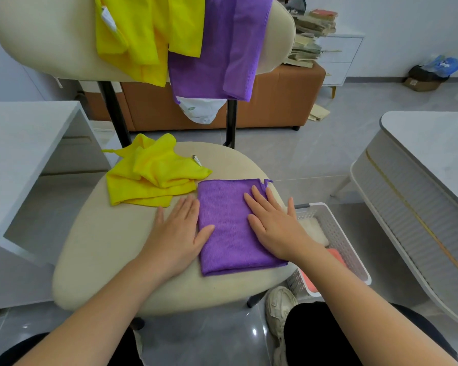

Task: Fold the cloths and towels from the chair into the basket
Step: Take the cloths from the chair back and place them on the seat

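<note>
The chair seat (pixel 103 260) was bare at near left. A crumpled yellow cloth (pixel 148 180) obstructed its far left. The basket (pixel 339 233) stood open-topped just right of the seat, hemmed further right by a white table (pixel 421 167).

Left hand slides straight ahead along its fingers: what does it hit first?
Likely the crumpled yellow cloth on the beige seat, just beyond the left hand fingertips; folded purple cloth lies alongside.

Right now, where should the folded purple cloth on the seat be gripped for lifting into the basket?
Probably its two long edges, a hand from each side: the folded purple cloth lies flat, the left hand at one edge, the right hand flat on top.
</note>
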